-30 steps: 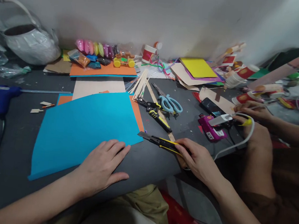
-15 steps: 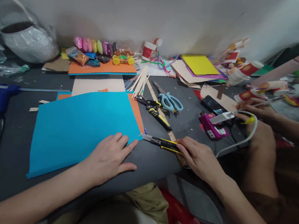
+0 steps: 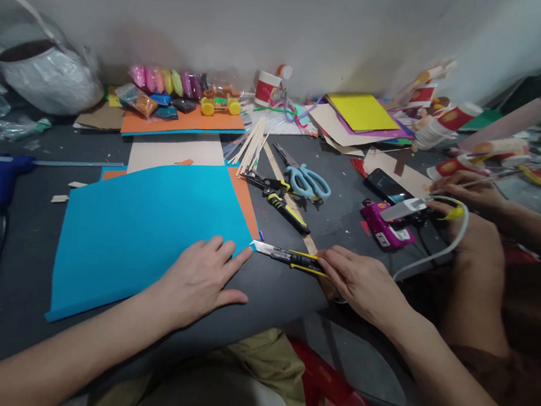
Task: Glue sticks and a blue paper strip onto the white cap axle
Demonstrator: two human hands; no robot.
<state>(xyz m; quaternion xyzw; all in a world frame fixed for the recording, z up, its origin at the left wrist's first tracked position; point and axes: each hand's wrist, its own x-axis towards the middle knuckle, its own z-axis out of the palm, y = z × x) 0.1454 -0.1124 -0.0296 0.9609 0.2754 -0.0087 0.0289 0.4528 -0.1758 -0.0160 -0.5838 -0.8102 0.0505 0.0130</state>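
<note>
A large blue sheet of craft paper (image 3: 150,224) lies on the dark table in front of me. My left hand (image 3: 202,273) is spread flat on its lower right part, fingers open and pressing near the corner. In my right hand (image 3: 358,280) is a utility knife (image 3: 289,257) with a black and yellow handle. Its blade points left and its tip meets the right corner of the blue sheet, just by my left index finger. Beneath the blue sheet an orange sheet (image 3: 243,200) and a pale sheet (image 3: 175,152) stick out.
Pliers (image 3: 282,207), blue-handled scissors (image 3: 306,179) and wooden sticks (image 3: 252,141) lie beyond the knife. A blue glue gun (image 3: 2,179) is at left. At right, a co-worker's hands (image 3: 472,227) are near a phone (image 3: 388,187) and a purple power strip (image 3: 386,226).
The knife stays at the sheet's corner; its blade has turned slightly and catches more light. Both hands hold nearly the same place. The whole view has shifted a little.
</note>
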